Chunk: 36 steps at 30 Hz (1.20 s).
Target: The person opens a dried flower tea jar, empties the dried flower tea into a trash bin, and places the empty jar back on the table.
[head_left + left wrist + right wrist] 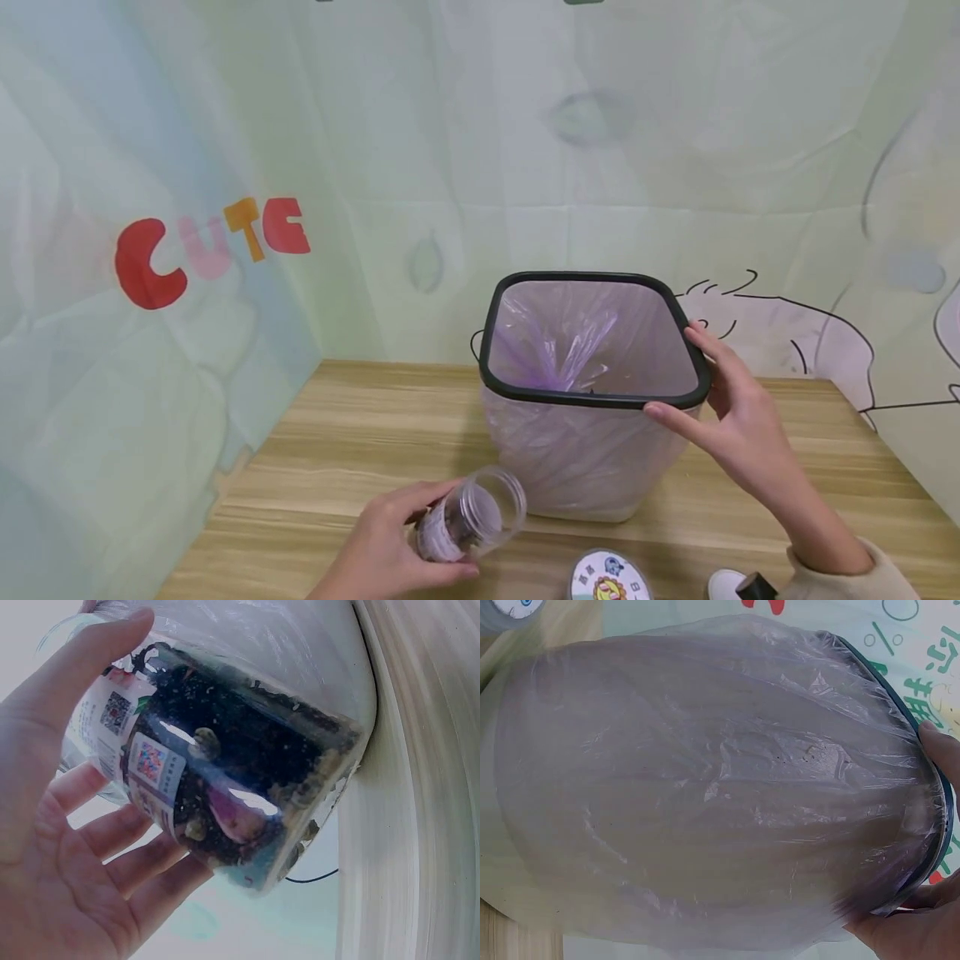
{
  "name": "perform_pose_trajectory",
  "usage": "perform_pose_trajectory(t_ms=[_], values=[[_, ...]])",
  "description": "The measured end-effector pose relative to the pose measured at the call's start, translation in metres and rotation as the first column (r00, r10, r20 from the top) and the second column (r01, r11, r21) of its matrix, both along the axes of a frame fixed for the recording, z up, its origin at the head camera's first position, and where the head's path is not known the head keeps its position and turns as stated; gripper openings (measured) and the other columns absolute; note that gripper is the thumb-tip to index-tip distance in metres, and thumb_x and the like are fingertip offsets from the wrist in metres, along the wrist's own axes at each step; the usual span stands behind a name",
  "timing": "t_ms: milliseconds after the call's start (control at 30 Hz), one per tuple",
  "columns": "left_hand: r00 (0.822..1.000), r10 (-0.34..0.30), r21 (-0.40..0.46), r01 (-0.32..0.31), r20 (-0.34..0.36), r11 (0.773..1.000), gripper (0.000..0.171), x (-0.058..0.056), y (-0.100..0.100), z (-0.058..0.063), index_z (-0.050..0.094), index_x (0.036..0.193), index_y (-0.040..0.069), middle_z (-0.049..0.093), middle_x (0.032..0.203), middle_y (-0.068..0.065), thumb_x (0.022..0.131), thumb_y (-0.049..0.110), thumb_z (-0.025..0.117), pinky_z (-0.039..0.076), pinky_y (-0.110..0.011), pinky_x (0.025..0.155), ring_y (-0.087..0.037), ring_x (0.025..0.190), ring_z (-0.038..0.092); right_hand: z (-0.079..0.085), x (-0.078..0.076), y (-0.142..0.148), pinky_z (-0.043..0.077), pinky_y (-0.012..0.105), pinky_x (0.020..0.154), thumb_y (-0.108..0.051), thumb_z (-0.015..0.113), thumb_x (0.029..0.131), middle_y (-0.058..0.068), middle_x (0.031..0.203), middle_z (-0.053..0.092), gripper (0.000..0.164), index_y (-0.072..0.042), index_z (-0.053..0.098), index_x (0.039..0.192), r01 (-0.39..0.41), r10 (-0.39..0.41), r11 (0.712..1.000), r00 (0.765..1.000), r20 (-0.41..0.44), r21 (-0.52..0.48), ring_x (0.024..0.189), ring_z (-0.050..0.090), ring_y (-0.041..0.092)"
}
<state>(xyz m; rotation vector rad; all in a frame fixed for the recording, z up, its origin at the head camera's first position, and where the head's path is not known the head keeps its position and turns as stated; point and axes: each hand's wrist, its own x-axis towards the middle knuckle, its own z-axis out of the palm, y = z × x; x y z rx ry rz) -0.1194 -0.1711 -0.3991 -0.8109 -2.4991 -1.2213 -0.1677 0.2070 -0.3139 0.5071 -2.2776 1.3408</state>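
In the head view my left hand [401, 537] grips a clear plastic jar [442, 533], tilted, its screw-threaded end towards the bin. Up close in the left wrist view, the jar [232, 757] carries printed labels with square codes, and dark, soil-like stuff with pale bits and a pinkish piece lies inside. My right hand [742, 417] holds the right side of the trash bin's black rim [592, 401], thumb at the front and fingers at the side. A thin, purplish clear bag [705, 772] lines the bin and hangs over its outside.
At the front edge stands a round container [609, 577] with a cartoon sun on top. Right of it are a white round thing [724, 583] and a black-capped item [756, 587], both partly cut off. Printed cloth [450, 167] hangs behind the wooden table [360, 433].
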Motion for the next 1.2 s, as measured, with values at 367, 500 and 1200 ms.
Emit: perform_pose_trajectory(t_ms=[367, 500, 1200], values=[[0.998, 0.058, 0.050, -0.058, 0.003, 0.997, 0.068, -0.003, -0.004, 0.002, 0.068, 0.125, 0.024, 0.069, 0.115, 0.010, 0.065, 0.046, 0.092, 0.058, -0.032, 0.078, -0.010, 0.098, 0.066, -0.002, -0.002, 0.000, 0.041, 0.007, 0.093, -0.003, 0.085, 0.077, 0.008, 0.161, 0.026, 0.092, -0.009, 0.035, 0.154, 0.002, -0.002, 1.000, 0.999, -0.039, 0.005, 0.118, 0.050, -0.007], [0.996, 0.086, 0.079, -0.089, 0.029, 0.993, 0.068, -0.001, -0.003, 0.005, 0.068, 0.126, 0.024, 0.069, 0.114, 0.012, 0.065, 0.044, 0.092, 0.058, -0.032, 0.078, -0.011, 0.098, 0.067, -0.003, -0.002, 0.000, 0.041, 0.007, 0.093, -0.003, 0.084, 0.078, 0.006, 0.161, 0.026, 0.091, -0.009, 0.034, 0.154, 0.001, 0.000, 1.000, 0.999, -0.048, 0.013, 0.117, 0.051, -0.006], [0.924, 0.364, 0.122, -0.350, -0.118, 0.929, 0.070, -0.008, -0.006, 0.046, 0.067, 0.125, 0.029, 0.068, 0.115, 0.015, 0.062, 0.035, 0.096, 0.058, -0.033, 0.079, -0.010, 0.101, 0.066, -0.008, -0.003, -0.001, 0.039, 0.005, 0.091, -0.008, 0.083, 0.080, 0.006, 0.161, 0.026, 0.090, -0.011, 0.032, 0.154, 0.022, -0.018, 0.998, 0.997, -0.073, 0.055, 0.121, 0.053, 0.032]])
